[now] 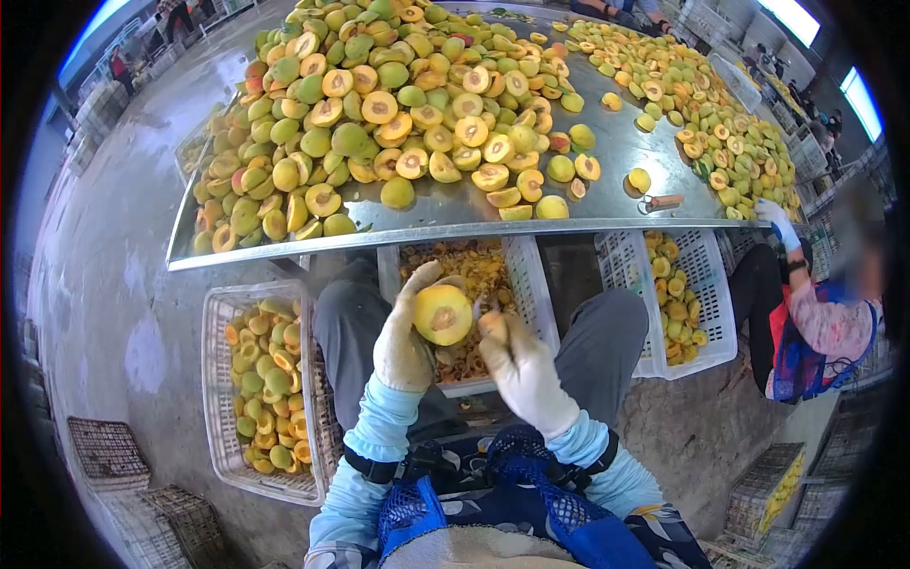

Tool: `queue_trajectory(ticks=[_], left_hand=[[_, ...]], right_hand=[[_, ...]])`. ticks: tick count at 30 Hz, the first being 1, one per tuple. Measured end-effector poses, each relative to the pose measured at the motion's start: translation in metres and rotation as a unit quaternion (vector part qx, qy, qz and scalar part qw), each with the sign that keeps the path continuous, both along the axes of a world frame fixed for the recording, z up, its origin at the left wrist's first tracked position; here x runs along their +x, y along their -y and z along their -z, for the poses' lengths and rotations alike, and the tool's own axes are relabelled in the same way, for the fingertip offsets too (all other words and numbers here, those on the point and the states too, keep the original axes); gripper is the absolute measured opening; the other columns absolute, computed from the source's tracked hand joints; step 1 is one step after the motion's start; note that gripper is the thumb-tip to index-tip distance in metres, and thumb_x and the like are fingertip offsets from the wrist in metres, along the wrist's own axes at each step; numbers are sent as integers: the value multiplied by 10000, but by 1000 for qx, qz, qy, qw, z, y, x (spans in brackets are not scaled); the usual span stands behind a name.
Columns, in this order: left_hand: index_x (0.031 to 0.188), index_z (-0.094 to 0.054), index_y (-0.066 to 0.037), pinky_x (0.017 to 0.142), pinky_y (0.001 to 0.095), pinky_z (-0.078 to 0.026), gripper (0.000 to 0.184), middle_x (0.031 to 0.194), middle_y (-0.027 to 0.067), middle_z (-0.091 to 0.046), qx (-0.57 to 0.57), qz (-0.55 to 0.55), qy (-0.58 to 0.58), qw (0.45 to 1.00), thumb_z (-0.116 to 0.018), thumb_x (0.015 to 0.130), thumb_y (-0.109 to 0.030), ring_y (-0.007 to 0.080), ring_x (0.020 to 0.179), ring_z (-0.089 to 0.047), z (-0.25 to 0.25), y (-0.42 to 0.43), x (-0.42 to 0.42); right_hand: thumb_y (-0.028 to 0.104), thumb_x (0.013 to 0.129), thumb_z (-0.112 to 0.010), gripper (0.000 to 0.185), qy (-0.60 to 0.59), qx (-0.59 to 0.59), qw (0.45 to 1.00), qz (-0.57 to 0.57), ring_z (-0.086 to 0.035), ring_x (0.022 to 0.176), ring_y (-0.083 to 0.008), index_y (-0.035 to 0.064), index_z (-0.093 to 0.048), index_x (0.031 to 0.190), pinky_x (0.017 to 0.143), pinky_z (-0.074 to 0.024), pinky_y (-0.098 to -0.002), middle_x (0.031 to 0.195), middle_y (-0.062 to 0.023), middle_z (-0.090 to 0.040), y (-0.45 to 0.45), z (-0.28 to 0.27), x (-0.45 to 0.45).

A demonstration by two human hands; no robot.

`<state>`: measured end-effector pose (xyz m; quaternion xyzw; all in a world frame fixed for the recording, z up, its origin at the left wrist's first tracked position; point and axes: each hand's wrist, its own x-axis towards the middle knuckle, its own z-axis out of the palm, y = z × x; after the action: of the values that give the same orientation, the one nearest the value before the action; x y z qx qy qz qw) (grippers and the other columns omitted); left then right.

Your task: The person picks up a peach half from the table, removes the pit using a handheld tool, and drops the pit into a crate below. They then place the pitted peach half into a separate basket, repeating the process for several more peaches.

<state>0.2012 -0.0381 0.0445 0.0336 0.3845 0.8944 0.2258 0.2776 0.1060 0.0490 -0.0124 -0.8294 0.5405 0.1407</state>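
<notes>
My gloved left hand [408, 341] is wrapped round a peach half [443, 315], its cut yellow face turned up with a brownish pit area in the middle. Close by on the right, my gloved right hand [527, 373] is closed on a small hand tool [492, 325] with a brownish handle; its working end is blurred, pointing toward the fruit but apart from it. Beneath both hands stands a white crate [533, 284] of pits and fruit scraps. A large heap of halved peaches [379, 106] covers much of the metal table [422, 220] in front.
At my left is a crate [216, 398] of peach halves; another crate [716, 322] of halves stands right. A wooden-handled tool [661, 202] lies on the table near a second heap [735, 142]. A co-worker [823, 322] sits at the right, one gloved hand at the table edge.
</notes>
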Motion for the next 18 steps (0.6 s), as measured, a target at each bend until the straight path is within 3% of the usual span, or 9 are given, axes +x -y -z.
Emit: queue_trajectory(ticks=[4, 5, 6, 8, 9, 12, 14, 16, 18], left_hand=[[1301, -451, -19, 892, 324, -478, 457, 1206, 156, -553, -148, 115, -50, 981, -400, 987, -349, 258, 1060, -580, 17, 11, -1], [1278, -469, -23, 886, 309, -459, 468, 1163, 140, -562, -275, 66, -196, 939, -384, 992, -383, 211, 1029, -563, 27, 10, 1], [1256, -487, -27, 879, 294, -440, 484, 1121, 123, -572, -389, 14, -335, 858, -367, 996, -418, 164, 997, -546, 28, 9, 3], [1257, -487, -35, 920, 292, -406, 445, 1149, 106, -550, -392, 36, -265, 880, -382, 997, -381, 159, 1032, -511, 24, 4, 11], [1260, -485, -34, 940, 292, -395, 437, 1169, 101, -539, -342, 35, -220, 913, -374, 999, -367, 159, 1060, -499, 23, 1, 17], [1284, -449, -8, 976, 290, -373, 442, 1131, 93, -544, -271, -23, -191, 943, -411, 992, -338, 163, 1083, -499, 16, -15, 38], [1239, -478, -6, 915, 280, -426, 502, 1057, 90, -587, -295, -45, -187, 936, -384, 989, -430, 156, 1000, -547, 19, -11, 29], [1178, -508, -10, 829, 287, -479, 591, 985, 90, -613, -103, -64, -9, 993, -349, 968, -539, 164, 902, -587, 25, -10, 19], [1115, -536, -15, 791, 301, -503, 646, 973, 103, -617, -76, -59, -1, 995, -315, 951, -599, 182, 874, -602, 30, 0, 13]], right_hand=[[214, 862, -662, 347, -100, 107, 988, 47, -629, 869, -359, -15, -537, 1091, 764, -501, -350, 956, -211, -612, -1, 3, -18], [179, 846, -687, 357, 44, 23, 998, -36, -634, 863, -281, -23, -542, 1103, 766, -497, -324, 967, -161, -628, -2, 0, -15], [179, 846, -687, 357, 43, 24, 998, -32, -634, 863, -281, -23, -542, 1103, 766, -497, -324, 967, -161, -628, 3, 10, -12], [143, 862, -668, 297, 91, -477, 873, 34, -621, 839, -174, -17, -557, 1087, 741, -496, -279, 960, -94, -629, 17, 30, -8], [149, 890, -637, 265, 112, -469, 874, 60, -595, 790, -89, -8, -559, 1088, 667, -488, -234, 934, -40, -618, 13, 24, -1], [160, 900, -617, 256, 130, -454, 877, 85, -591, 688, -106, -5, -552, 1086, 585, -477, -245, 858, -33, -616, 18, 26, 9], [233, 922, -591, 287, 183, -397, 895, 92, -587, 613, -139, -3, -545, 1077, 528, -457, -277, 766, -51, -609, 17, 26, 13], [313, 933, -566, 329, 172, -210, 962, 20, -602, 586, -207, 0, -539, 1032, 531, -465, -329, 687, -109, -589, 12, 31, 16], [337, 942, -536, 342, 144, -136, 980, 24, -629, 616, -289, 2, -528, 1010, 545, -473, -386, 685, -173, -590, 10, 34, 18]])
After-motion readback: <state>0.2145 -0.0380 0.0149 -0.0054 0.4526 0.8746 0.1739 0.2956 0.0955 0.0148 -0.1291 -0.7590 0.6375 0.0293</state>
